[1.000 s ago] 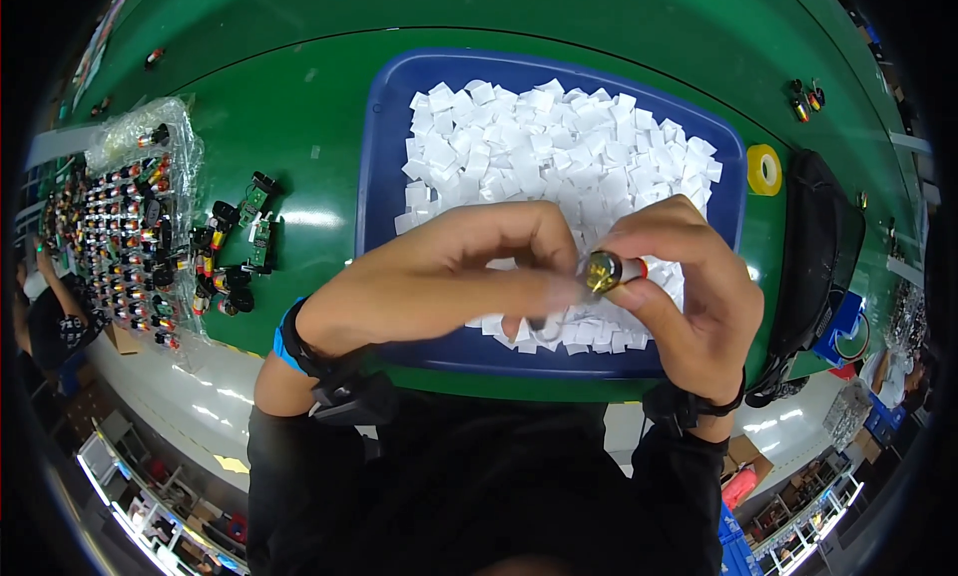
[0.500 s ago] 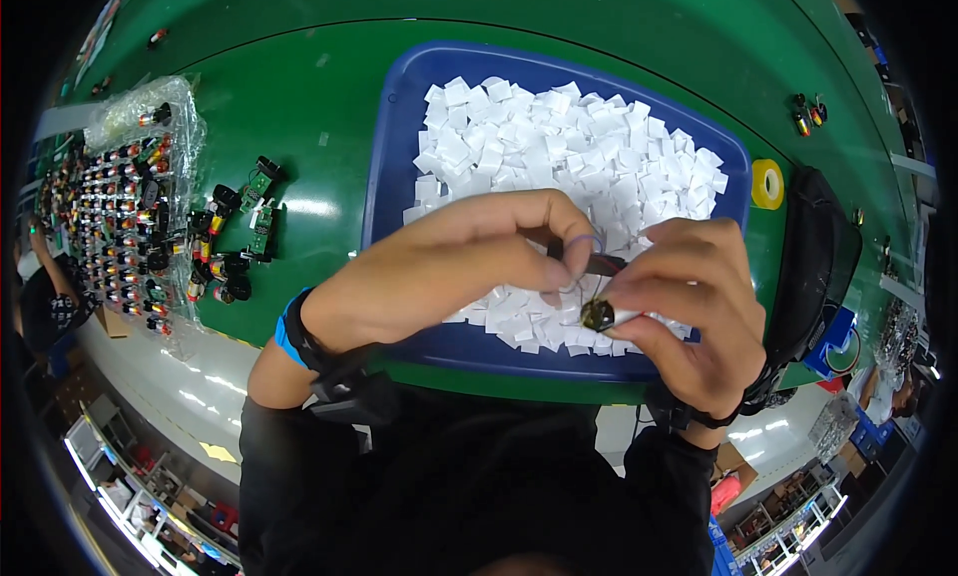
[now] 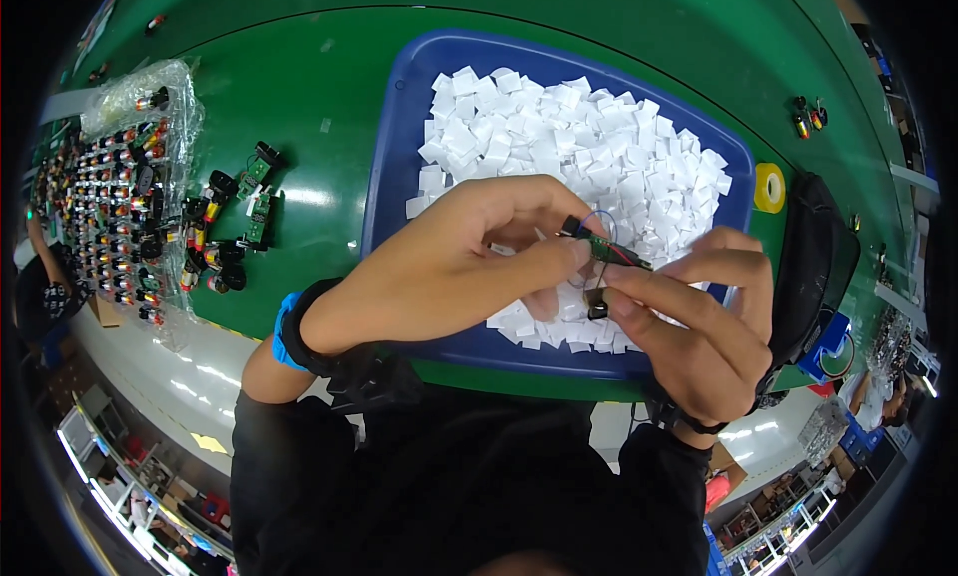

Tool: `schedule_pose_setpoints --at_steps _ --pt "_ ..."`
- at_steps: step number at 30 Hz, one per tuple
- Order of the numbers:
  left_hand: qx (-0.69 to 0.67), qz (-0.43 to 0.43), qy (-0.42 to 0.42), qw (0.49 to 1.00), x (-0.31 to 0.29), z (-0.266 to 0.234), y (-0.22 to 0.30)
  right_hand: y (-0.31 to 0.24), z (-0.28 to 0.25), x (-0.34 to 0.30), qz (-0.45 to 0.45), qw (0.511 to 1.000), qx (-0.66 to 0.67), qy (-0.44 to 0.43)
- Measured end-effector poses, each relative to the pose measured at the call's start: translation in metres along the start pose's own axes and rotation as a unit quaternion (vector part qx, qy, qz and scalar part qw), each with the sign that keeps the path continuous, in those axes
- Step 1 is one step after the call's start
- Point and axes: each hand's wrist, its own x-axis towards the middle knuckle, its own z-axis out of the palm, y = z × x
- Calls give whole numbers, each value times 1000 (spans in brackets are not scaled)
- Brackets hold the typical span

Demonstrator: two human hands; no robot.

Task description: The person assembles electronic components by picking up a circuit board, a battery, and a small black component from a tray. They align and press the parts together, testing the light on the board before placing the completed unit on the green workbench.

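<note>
- My left hand (image 3: 469, 257) pinches the small green circuit board (image 3: 606, 249) at one end, so it stays steady above the blue tray (image 3: 394, 167).
- My right hand (image 3: 699, 322) grips its other end, with a small black part (image 3: 597, 303) under the fingertips.
- White foam squares (image 3: 559, 137) lie just beyond both hands, easy to reach.

table (image 3: 299, 97): green top, smooth, glossy, with bright glare patches
tray (image 3: 399, 127): blue plastic, smooth, slight sheen
white squares (image 3: 559, 137): matt, look like paper or foam, which one cannot be told
small circuit board (image 3: 607, 249): green, slightly shiny, with thin red and black wires
bag (image 3: 150, 107): clear plastic film, crinkled, glossy
tape roll (image 3: 769, 188): yellow, smooth
pouch (image 3: 818, 267): black cloth, matt
wristband (image 3: 282, 327): blue, matt
</note>
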Motion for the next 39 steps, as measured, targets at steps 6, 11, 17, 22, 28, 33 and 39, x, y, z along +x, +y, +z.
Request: schedule_pose_setpoints --at_steps 6,11,17,22,28,33,39 --pt "45 101 46 993 6 11 -13 -2 7 -3 0 994 -113 7" --pt "166 133 108 971 4 16 -11 0 14 -5 32 992 -109 48" --pt "193 142 100 966 2 12 -12 3 14 0 72 995 -57 37" --pt "163 157 122 966 0 12 -9 3 17 -4 92 995 -37 22" --pt "132 176 103 970 -1 17 -11 4 15 -6 44 995 -92 8" --pt "199 154 106 962 1 15 -15 3 18 -8 60 995 -82 -3" --pt "117 143 92 979 1 16 -12 2 17 -7 35 995 -96 4"
